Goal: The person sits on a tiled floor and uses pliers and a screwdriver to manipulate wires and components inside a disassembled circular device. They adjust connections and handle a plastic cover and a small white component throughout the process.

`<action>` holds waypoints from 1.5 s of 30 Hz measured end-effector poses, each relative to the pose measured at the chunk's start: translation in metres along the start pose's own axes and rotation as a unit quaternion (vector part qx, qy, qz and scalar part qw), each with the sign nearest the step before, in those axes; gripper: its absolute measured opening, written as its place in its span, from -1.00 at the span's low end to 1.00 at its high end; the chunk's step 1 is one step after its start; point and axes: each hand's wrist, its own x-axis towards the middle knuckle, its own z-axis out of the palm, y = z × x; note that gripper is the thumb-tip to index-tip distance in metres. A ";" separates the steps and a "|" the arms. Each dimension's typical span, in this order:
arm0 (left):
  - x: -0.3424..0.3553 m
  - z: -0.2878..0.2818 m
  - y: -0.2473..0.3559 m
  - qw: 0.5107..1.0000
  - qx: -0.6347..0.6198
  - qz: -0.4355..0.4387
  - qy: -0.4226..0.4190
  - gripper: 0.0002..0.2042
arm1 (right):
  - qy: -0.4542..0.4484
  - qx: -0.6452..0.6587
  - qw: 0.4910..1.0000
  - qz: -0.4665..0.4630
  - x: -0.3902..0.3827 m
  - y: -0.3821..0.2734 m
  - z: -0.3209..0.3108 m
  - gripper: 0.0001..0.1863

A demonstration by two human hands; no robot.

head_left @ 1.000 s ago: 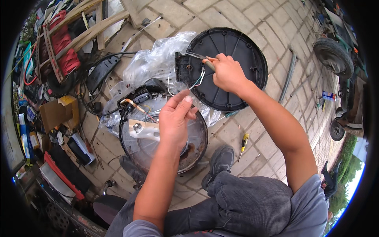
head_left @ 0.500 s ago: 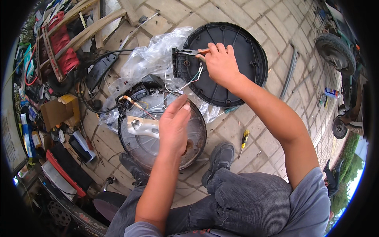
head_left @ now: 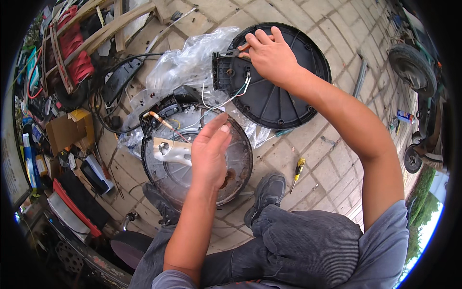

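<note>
My right hand is closed round a pair of pliers with orange handles. Their jaws lie at the squared tab on the left side of a round black plastic cover. My left hand hangs over a round metal-looking pan, with its fingers stretched out and nothing visible in it. White and green wires run from the cover to the pan. A pale bracket-like piece and a wrapped orange-brown lead sit in the pan.
Crumpled clear plastic lies beside the cover. A yellow screwdriver rests on the paving by my right shoe. To the left are a cardboard box, a black cable and wooden slats. A wheeled vehicle stands at right.
My right hand has moved slightly up and away with the pliers, and its arm is more raised. My left hand stays in nearly the same place over the pan.
</note>
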 end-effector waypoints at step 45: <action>-0.006 0.004 0.001 0.999 -0.016 0.000 -0.029 -0.61 | -0.123 0.073 0.964 0.223 0.000 0.004 0.012 -0.66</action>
